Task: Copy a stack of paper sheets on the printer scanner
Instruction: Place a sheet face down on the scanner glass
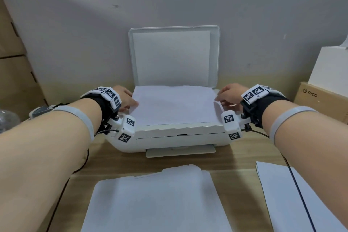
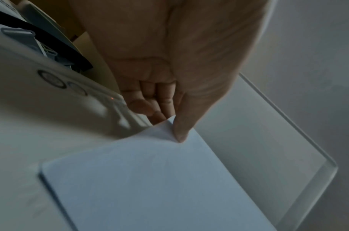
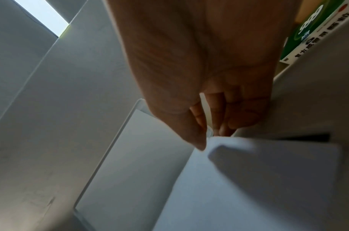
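Observation:
A white printer (image 1: 169,137) stands on the wooden desk with its scanner lid (image 1: 174,56) raised upright. One white sheet (image 1: 174,105) lies over the scanner bed. My left hand (image 1: 125,98) pinches the sheet's left edge; the left wrist view has the thumb (image 2: 181,131) on top of the sheet (image 2: 150,179) and fingers beneath. My right hand (image 1: 228,96) pinches the right edge, which curls upward; in the right wrist view the thumb (image 3: 197,140) and fingers hold the lifted corner of the sheet (image 3: 248,187). A stack of white sheets (image 1: 156,201) lies in front of the printer.
More white sheets (image 1: 293,198) lie at the desk's right, crossed by a black cable (image 1: 301,194). A brown PICO box (image 1: 320,98) with a white box (image 1: 331,66) on top stands right of the printer. Cardboard boxes (image 1: 13,58) stand at the left. The printer's output tray (image 1: 180,151) juts forward.

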Available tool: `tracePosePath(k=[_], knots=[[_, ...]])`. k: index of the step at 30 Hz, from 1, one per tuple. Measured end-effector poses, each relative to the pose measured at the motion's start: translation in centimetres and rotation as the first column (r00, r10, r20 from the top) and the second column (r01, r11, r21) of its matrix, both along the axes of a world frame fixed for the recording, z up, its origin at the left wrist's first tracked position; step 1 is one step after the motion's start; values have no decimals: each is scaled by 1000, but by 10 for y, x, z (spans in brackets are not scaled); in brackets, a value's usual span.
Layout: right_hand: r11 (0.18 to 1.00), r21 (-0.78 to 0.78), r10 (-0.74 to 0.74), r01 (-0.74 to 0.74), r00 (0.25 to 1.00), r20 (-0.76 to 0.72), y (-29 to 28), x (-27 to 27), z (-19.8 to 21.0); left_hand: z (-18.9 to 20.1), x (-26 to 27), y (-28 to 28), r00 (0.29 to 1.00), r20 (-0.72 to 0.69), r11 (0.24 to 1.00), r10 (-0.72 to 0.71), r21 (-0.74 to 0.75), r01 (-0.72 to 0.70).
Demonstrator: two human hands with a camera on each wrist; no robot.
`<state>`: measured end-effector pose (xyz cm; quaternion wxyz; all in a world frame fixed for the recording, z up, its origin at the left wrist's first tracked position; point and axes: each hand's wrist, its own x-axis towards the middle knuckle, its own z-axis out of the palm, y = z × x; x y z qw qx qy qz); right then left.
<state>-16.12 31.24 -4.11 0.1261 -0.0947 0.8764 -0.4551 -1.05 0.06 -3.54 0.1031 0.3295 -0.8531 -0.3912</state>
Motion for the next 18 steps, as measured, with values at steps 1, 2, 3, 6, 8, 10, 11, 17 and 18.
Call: tracePosePath(k=[1, 2, 3, 6, 8, 10, 11, 17, 18], knots=[[999, 20, 29, -29, 1000, -10, 1, 2, -1, -1, -1, -1, 1000, -1, 999, 10, 33, -10], [997, 51, 60, -59, 998, -25, 2, 4, -1, -2, -2, -1, 1000, 6, 998, 6, 57, -6], [994, 81, 83, -79, 996, -43, 3, 5, -1, -4, -3, -1, 1000, 18, 998, -4, 70, 3], [984, 152, 104, -92, 992, -70, 4, 6, 0, -6, -4, -2, 997, 60, 998, -46, 52, 43], [979, 186, 102, -84, 991, -90, 4, 8, 0, -9, -5, -3, 995, 72, 998, -63, 33, 60], [972, 220, 104, -79, 989, -104, 2, 10, 0, -9, -4, -4, 993, 76, 996, -88, 14, 87], [966, 244, 111, -81, 988, -111, 1, 9, 0, -9, -4, -3, 992, 83, 995, -100, 5, 100], [940, 332, 124, -80, 986, -113, -4, 3, -1, -3, -4, 0, 964, 208, 961, -167, -183, 206], [937, 340, 129, -83, 985, -116, -4, 3, -2, -3, -5, 1, 961, 221, 955, -166, -209, 213]])
